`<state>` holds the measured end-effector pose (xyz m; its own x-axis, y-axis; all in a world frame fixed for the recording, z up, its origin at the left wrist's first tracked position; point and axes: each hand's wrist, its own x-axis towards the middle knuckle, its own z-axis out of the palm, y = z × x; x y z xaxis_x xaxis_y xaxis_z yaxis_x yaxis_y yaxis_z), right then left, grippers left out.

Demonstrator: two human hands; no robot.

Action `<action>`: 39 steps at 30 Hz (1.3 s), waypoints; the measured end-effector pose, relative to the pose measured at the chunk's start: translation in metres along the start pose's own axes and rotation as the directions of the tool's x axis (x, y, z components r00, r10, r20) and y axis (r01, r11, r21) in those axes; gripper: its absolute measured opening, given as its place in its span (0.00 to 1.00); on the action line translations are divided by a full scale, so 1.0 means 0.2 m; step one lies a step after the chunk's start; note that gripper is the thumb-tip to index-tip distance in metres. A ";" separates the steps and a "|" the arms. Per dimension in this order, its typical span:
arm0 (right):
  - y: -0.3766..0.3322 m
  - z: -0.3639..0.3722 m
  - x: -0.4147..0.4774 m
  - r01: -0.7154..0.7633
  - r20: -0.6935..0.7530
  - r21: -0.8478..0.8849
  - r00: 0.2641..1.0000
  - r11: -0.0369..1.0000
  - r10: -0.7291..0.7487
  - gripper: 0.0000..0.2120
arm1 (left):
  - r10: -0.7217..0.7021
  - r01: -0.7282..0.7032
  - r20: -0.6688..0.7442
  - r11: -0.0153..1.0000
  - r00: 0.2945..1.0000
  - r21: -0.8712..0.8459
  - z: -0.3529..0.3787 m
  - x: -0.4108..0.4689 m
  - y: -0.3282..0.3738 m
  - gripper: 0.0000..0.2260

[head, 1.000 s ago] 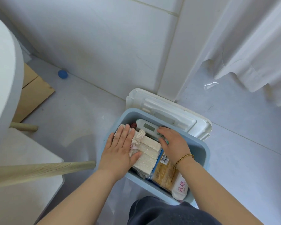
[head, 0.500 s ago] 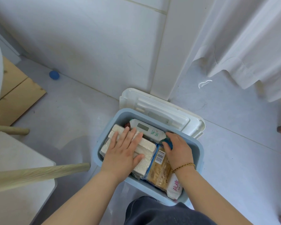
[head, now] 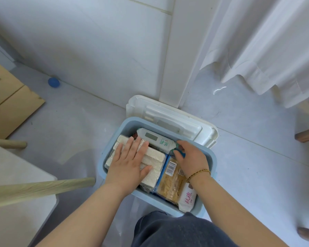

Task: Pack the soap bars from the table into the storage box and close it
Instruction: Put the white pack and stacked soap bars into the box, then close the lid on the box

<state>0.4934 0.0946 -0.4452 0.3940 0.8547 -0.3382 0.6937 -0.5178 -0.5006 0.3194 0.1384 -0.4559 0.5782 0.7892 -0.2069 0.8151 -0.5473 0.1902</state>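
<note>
A light blue storage box (head: 211, 160) stands open on the floor, its white lid (head: 171, 116) tipped back against the wall. Inside lie wrapped white soap bars (head: 155, 158) on the left, with my left hand (head: 130, 164) pressing flat on them, fingers straight. At the box's far right my right hand (head: 191, 157) has its fingers curled round a small teal-blue item (head: 181, 154), mostly hidden. A white-and-green soap pack (head: 157, 140) lies at the back. A yellow barcoded pack (head: 171, 182) and a white pack with pink writing (head: 187, 198) lie at the front right.
A white table (head: 12, 175) with pale wooden legs (head: 43, 188) is at the left. A small blue ball (head: 53, 82) lies by the wall and a wooden board (head: 12, 106) lies further left. White curtains (head: 275, 50) hang at the right. My dark-trousered knee (head: 177, 230) is below the box.
My left hand slid from the box's left rim onto the white soap bars and flattened. My right hand moved right and curled over the teal item beside the white-and-green pack.
</note>
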 end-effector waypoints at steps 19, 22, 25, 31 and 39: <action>0.07 -0.35 0.22 -0.048 -0.082 -0.182 0.996 0.982 0.034 0.13 | -0.191 0.209 0.314 0.978 0.930 -0.025 -0.12 -0.09 -0.02 0.39; 0.06 -0.37 0.20 0.054 -0.108 -0.243 0.991 0.969 -0.082 0.11 | -0.195 0.233 0.247 0.963 0.949 -0.134 -0.14 -0.08 -0.02 0.36; 0.07 -0.40 0.16 0.087 -0.140 -0.272 0.982 0.958 -0.129 0.11 | -0.367 0.372 0.098 0.820 0.925 -0.435 -0.15 -0.05 -0.04 0.33; 0.07 -0.39 0.01 0.238 -0.325 -0.159 0.904 0.958 -0.278 0.10 | -0.494 0.494 0.211 0.560 0.844 -0.665 -0.16 -0.03 -0.11 0.24; 0.18 -0.24 -0.25 0.451 -0.356 -0.358 0.744 0.818 -0.566 0.36 | -0.538 0.417 0.368 -0.033 0.758 -0.908 -0.31 -0.11 -0.22 0.22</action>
<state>0.5265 0.0348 -0.4074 0.1154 0.9419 0.3156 0.9607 -0.0250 -0.2765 0.2688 0.1625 -0.4008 0.0135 0.7904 -0.6125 0.1809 0.6005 0.7789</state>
